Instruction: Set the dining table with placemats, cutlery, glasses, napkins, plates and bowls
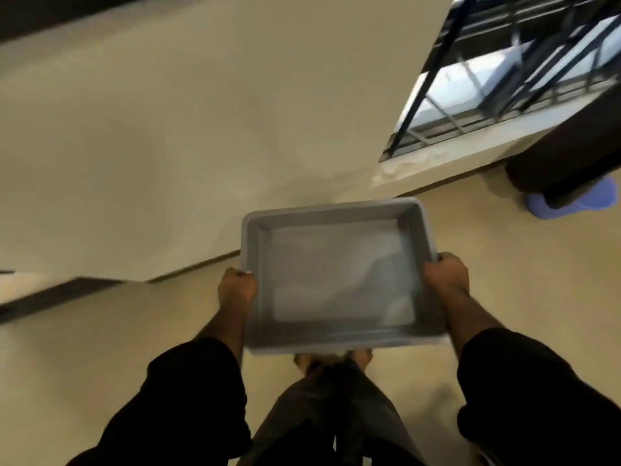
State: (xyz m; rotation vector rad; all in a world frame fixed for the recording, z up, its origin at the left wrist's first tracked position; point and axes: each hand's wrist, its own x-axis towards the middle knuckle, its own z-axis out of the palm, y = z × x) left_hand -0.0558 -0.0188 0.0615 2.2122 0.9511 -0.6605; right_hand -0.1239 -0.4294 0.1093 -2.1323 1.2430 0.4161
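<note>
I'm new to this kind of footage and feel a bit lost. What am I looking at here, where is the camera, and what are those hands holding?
There is no machine here: a person wears a camera on the head, so the one picture looks down past their own arms. The left hand and right hand each grip a side rim of a grey tray, carried over a beige floor. The tray looks empty, though blur makes that uncertain. Their bare feet show below it. A barred window is at upper right. No dining table is visible.
</note>
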